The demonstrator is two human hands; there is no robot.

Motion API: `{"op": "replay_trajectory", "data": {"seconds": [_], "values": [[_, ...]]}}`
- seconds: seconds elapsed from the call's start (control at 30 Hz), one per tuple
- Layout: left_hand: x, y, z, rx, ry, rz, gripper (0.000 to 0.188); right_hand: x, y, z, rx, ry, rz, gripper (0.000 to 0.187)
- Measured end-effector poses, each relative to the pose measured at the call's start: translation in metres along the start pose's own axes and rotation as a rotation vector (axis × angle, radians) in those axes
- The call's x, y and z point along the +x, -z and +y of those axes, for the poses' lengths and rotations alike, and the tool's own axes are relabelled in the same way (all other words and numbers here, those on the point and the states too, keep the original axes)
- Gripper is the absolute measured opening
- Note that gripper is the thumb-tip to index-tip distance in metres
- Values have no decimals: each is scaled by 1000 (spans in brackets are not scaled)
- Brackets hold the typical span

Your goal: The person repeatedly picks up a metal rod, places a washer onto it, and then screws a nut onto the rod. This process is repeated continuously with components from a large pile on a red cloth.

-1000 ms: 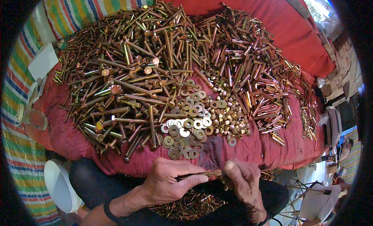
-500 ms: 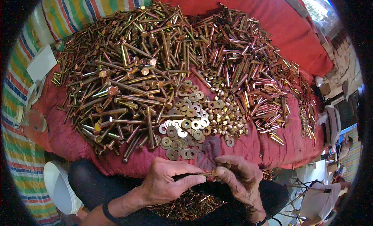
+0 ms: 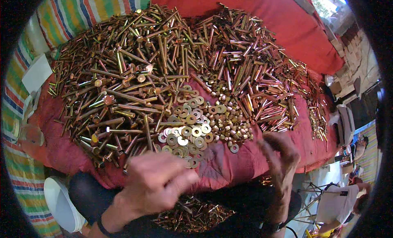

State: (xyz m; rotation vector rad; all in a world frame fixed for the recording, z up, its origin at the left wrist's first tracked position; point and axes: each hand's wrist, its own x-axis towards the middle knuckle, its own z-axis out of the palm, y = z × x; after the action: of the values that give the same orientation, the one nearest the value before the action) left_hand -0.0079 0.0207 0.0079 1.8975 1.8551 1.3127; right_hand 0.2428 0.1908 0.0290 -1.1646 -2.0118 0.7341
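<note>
My left hand [image 3: 157,182] is curled and blurred by motion, beside the lower washers and above my lap. Whatever its fingers hold is hidden. A blurred, dark elongated piece [image 3: 184,207] shows just below it, over the pile of metal fasteners [image 3: 204,216] between my legs. To the right, my right hand [image 3: 282,158] is smeared too, its thumb and fingers apart, near the metal sleeves [image 3: 272,115] and nuts [image 3: 233,127]. Flat round washers [image 3: 186,131] lie between the nuts and a large heap of long hex-head bolts [image 3: 127,90].
Red cloth [image 3: 229,168] lies under the heaps. Striped sheeting [image 3: 24,172] lines the left side, with a white tub [image 3: 61,203] at lower left and a white card [image 3: 37,73] above it. Another person [image 3: 339,205] is at far right.
My hands have come apart from a small metal piece pinched between them. The left moved left, the right moved up and right toward the sleeves. The view shifted slightly.
</note>
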Motion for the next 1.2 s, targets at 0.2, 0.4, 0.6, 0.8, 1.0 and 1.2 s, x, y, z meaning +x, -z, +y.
{"op": "replay_trajectory", "data": {"seconds": [0.2, 0.4, 0.6, 0.8, 1.0, 1.2], "values": [[3, 0, -22, 621, 90, 220, 22, 67, -13, 49, -501, 447, 61, 28], [0, -13, -31, 800, 139, 203, 30, 91, -20, 59, -658, 635, 30, 31], [-3, -12, -33, 777, 167, 251, 31, 92, -19, 66, -590, 728, 80, 35], [-3, -4, -24, 528, 192, 318, 40, 95, -17, 78, -623, 728, 90, 35], [5, 15, -13, -221, 340, 430, 28, 94, -25, 49, -270, 739, 293, 24], [3, 27, -9, -1052, 778, 221, 29, 11, -25, -14, 415, -201, -104, 23]]}}
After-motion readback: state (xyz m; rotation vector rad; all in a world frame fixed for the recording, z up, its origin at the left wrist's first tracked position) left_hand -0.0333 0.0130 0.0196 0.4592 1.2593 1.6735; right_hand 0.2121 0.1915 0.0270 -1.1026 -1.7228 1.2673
